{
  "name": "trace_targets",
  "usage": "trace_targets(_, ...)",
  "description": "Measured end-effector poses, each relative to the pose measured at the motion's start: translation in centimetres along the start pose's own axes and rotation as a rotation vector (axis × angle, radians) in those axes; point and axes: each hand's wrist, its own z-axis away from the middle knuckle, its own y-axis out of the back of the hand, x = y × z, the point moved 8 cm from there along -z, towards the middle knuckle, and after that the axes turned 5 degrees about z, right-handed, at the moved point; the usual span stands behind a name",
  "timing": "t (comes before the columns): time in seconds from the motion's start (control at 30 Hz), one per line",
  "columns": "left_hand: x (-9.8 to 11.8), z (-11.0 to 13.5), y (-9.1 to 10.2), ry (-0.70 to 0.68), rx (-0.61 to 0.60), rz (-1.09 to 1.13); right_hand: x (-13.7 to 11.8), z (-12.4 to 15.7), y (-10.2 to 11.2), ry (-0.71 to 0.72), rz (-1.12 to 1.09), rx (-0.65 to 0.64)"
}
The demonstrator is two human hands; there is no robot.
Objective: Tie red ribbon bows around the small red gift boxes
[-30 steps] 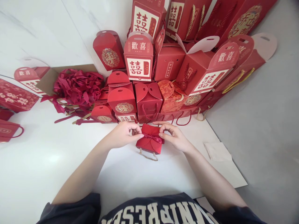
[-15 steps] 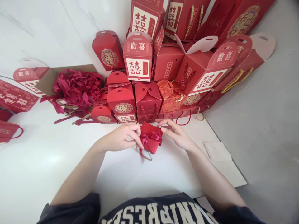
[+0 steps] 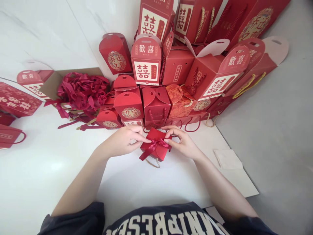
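Along the back of the bench (image 3: pixel 61 182), a floral orange box (image 3: pixel 177 103) stands just beside a dark red box (image 3: pixel 156 101) with a cord handle. A brown carton (image 3: pixel 50 85) to their left holds tangled crimson ribbons (image 3: pixel 83 89). A thin white sheet (image 3: pixel 228 159) lies on the right, a red package (image 3: pixel 9 133) at the far left.

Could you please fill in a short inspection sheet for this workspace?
Surface: white tabletop, with a white sheet at the right.
Things in hand: small red box with a dark-red ribbon bow on top and a rope handle.
Clutter: heaped ribbon; stacked red boxes behind.
Hands: left hand has its index finger at the bow's left; right hand is at its right, grip unclear.
Cables: nothing seen.
Surroundings: white veined wall; grey surface at right.
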Motion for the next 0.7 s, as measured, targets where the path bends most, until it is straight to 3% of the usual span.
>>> trace_targets(0.23, 0.9, 0.0, -0.5, -0.106, -0.007, -0.109, -0.2, 0.1, 0.1, 0.009, -0.022, 0.008)
trace_targets(0.4, 0.8, 0.1, -0.6, -0.102, 0.055, -0.364, -0.6, 0.1, -0.3, 0.021, -0.019, -0.031)
trace_targets(0.6, 2.4, 0.0, -0.5, -0.131, 0.120, -0.605, -0.9, 0.2, -0.5, 0.040, -0.002, -0.041)
trace_targets(0.7, 2.9, -0.1, -0.3, -0.144, 0.144, -0.517, -1.1, 0.2, -0.5, 0.045, 0.001, -0.041)
